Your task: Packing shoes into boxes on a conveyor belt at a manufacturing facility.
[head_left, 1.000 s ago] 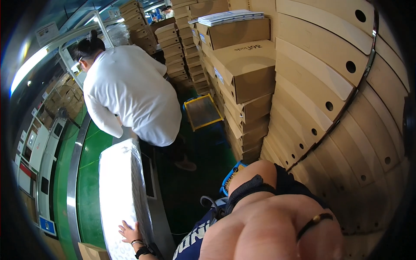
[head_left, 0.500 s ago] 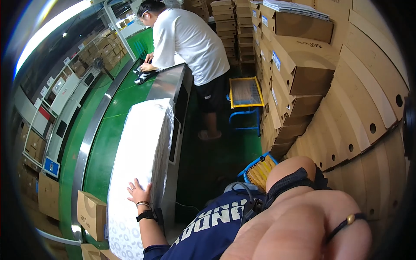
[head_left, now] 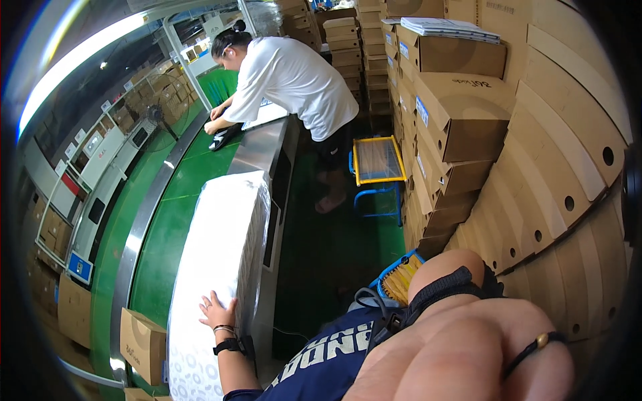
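Observation:
My left hand (head_left: 217, 312) lies with spread fingers on a long white stack of paper sheets (head_left: 215, 247), its side covered in clear plastic. A ring pattern shows at the stack's near end. Very large and close at the lower right is my right hand (head_left: 428, 357), its fingers bent around a black strap (head_left: 451, 284). A cord with a gold bead circles part of it. Parts of its fingers are hidden. Across the worktop, a co-worker (head_left: 294, 80) in a white top bends over black-and-white shoes (head_left: 224, 137), both hands on them.
Under the stack runs a green conveyor (head_left: 157, 264) with metal edges. A small carton (head_left: 142, 344) stands left of the stack. Brown shoe boxes (head_left: 461, 117) tower along the right. A yellow-and-blue stool (head_left: 379, 160) stands in the aisle, and a fan (head_left: 157, 113) at the far left.
The view has shifted slightly, so the stack and my left hand sit lower in it. The co-worker leans further over the shoes, and a white flat thing shows beside them.

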The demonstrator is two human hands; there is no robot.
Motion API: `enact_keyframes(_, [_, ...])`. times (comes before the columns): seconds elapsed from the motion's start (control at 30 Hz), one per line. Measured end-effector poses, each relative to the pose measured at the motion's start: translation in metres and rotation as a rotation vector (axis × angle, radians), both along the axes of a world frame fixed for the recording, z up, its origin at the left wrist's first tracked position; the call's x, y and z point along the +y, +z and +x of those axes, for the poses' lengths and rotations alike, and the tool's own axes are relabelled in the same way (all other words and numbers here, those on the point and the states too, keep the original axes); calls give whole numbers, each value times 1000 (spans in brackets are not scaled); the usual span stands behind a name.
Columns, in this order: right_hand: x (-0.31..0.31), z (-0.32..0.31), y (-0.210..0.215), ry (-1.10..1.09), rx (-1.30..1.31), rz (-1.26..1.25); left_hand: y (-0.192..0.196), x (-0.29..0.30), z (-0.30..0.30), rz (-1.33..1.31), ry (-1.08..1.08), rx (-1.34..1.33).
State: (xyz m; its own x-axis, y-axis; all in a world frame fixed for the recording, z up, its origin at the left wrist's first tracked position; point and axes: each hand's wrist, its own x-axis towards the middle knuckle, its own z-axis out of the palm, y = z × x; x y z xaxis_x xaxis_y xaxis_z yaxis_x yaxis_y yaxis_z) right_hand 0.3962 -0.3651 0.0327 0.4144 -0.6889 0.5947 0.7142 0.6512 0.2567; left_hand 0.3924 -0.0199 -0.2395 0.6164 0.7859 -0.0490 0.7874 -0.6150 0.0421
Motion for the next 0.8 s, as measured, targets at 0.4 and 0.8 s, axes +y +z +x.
enact_keyframes(0.4, [-6,4,2,-37,-23,5,6,-1,3,-27,-2,-3])
enact_keyframes(0.8, [1,6,5,-81,-59,6,3,1,1,-44,-9,-34])
